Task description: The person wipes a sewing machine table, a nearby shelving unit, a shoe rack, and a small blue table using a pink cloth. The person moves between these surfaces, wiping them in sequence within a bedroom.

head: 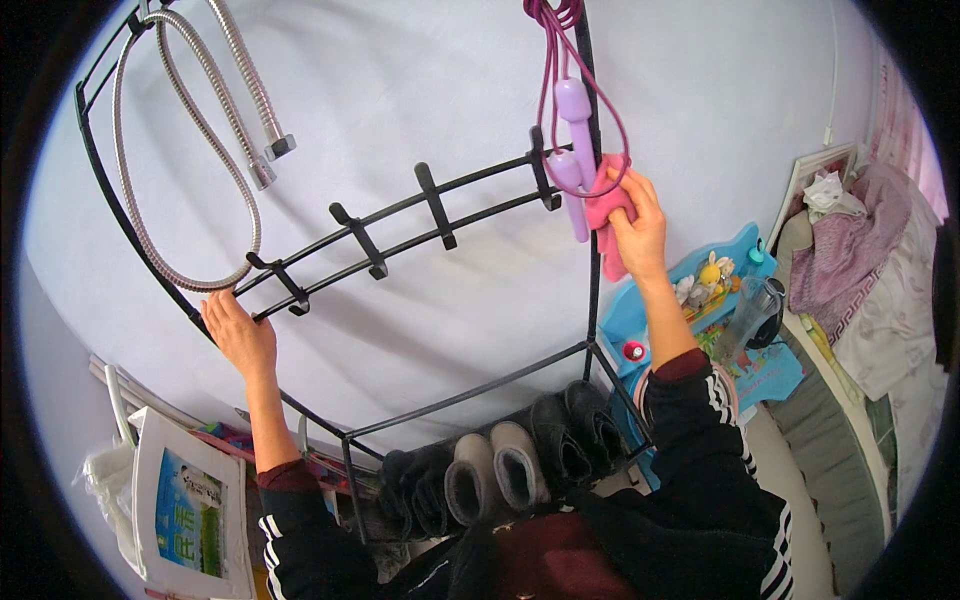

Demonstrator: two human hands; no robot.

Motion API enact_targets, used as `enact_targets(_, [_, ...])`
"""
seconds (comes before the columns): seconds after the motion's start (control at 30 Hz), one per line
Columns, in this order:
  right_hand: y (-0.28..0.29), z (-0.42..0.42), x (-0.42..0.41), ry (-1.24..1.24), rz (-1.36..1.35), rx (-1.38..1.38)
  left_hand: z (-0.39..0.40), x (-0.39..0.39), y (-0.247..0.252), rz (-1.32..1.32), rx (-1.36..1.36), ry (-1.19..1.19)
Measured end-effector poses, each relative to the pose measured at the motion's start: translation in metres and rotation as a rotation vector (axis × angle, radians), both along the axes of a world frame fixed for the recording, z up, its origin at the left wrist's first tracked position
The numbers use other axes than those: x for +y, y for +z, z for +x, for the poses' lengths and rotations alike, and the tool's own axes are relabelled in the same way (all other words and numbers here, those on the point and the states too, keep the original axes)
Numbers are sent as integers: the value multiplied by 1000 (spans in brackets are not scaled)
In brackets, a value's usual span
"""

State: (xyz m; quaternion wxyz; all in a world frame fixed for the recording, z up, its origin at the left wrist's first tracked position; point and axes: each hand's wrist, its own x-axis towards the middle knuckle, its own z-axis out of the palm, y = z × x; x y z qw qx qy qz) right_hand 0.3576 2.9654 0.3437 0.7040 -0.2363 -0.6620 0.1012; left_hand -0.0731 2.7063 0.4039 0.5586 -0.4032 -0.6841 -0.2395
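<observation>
A black metal coat rack [397, 260] with hooks on its double crossbar stands against the pale wall. My left hand [241, 335] grips the rack's left post where the crossbar meets it. A pink cloth [611, 206] is pinched in my right hand [639, 225], pressed against the right post [595, 300]. Right beside the cloth hangs a jump rope [574, 101] with lilac handles and a purple cord; its loop passes in front of the cloth. From the upper left hook a coiled metal shower hose [255, 214] hangs down to just above my left hand.
Several boots [517, 465] line the rack's low shelf. At lower left are a white carton [150, 480] bearing writing and a plastic bag [109, 469]. To the right, a blue children's shelf [626, 311] holds toys and a clear jug [750, 315], beside a bed [870, 330] with blankets.
</observation>
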Motion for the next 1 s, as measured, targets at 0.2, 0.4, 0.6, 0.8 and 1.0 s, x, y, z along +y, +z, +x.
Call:
enact_targets(0.2, [69,-16,10,-82,191,17,0,-8,1,-8,16,-13])
enact_targets(0.4, [145,-19,49,-183,340,21,1,0,2,-7,2,-11])
enact_targets(0.6, [196,-31,67,188,290,180,-9,4,-4,-2,19,30])
enact_targets(0.8, [138,-28,52,444,-116,139,-5,-4,-1,-4,34,46])
enact_targets(1.0, [0,-23,38,578,-278,265,-13,4,-6,-15,25,25])
